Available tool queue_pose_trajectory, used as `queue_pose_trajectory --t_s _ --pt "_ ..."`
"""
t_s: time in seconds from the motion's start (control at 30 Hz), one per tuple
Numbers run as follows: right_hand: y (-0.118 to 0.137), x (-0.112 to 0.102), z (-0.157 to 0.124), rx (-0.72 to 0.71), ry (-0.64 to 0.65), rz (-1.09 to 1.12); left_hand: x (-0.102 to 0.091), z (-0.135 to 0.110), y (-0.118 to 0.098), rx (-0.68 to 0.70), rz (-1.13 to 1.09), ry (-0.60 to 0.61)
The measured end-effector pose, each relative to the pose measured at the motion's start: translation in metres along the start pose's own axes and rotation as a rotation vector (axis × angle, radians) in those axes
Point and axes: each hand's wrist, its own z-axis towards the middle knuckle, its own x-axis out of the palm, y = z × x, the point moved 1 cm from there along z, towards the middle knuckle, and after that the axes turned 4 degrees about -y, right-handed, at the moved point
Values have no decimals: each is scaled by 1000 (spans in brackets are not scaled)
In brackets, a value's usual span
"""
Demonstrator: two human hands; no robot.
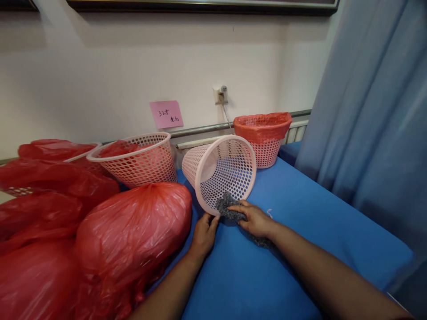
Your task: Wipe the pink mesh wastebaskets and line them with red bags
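Note:
A pink mesh basket (213, 166) lies tipped on its side on the blue surface (300, 231), its mouth facing me. A crumpled grey bag or cloth (225, 205) spills out of its mouth. My left hand (203, 233) rests at the lower rim of the basket, fingers curled against it. My right hand (254, 218) lies over the grey material, fingers closed on it. More of the grey material shows under my right wrist (262, 242).
Filled red plastic bags (133, 226) crowd the left side. An upright pink basket (140, 159) stands behind them, and a basket lined with a red bag (263, 133) stands at the back right. A blue curtain (373, 111) hangs at the right.

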Motion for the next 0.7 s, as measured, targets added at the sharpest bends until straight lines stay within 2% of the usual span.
queue_pose_trajectory --t_s 0.13,0.2,0.27,0.4,0.47,0.57,0.63,0.7 --pt "-14 -13 3 195 -134 -234 -15 -2 -15 71 83 -292" --pt "-18 -19 4 283 -201 -318 -17 -4 -17 96 78 -362" --pt "-17 -20 4 273 -197 -326 -13 -5 -14 87 50 -300" --pt "-5 -7 1 58 -72 -144 3 -3 1 24 5 0" --pt "0 0 0 -24 -22 -27 6 0 7 -1 -24 50" --pt "-1 2 0 -46 9 11 1 2 4 -11 -30 1" --pt "-7 -4 2 31 -42 -100 -7 1 -3 15 14 -91" --pt "-15 -12 5 160 -143 -240 -14 -1 -12 65 73 -232"
